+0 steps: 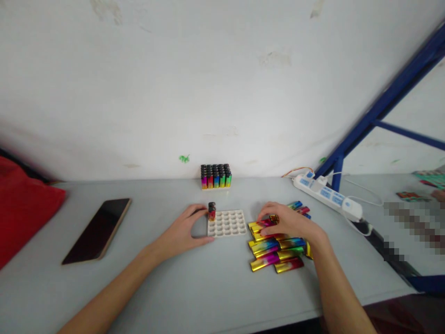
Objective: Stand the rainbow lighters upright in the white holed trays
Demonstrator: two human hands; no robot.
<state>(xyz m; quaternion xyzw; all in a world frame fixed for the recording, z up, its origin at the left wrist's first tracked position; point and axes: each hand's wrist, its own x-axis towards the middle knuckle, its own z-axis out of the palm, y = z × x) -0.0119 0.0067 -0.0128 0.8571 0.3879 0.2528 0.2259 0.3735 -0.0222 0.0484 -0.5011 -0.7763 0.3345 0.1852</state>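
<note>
A white tray (227, 223) with rows of small sockets lies on the grey table, and a couple of dark-topped lighters (212, 211) stand in its back left corner. My left hand (191, 229) is at the tray's left side, thumb and fingers spread apart around that edge. Over the pile of shiny multicoloured lighters (264, 262) to the right, my right hand (280, 220) has its thumb and fingertips closed on a yellow and red lighter (257, 226). Behind the tray, against the wall, a block of upright lighters (216, 178) fills another white tray.
A dark phone or tablet (97, 230) lies at the left, near a red cloth (26, 208). At the right are a white power strip (328, 197) with cables and a blue metal frame (358, 130). Beyond it, part of another person's hand shows at the far right edge.
</note>
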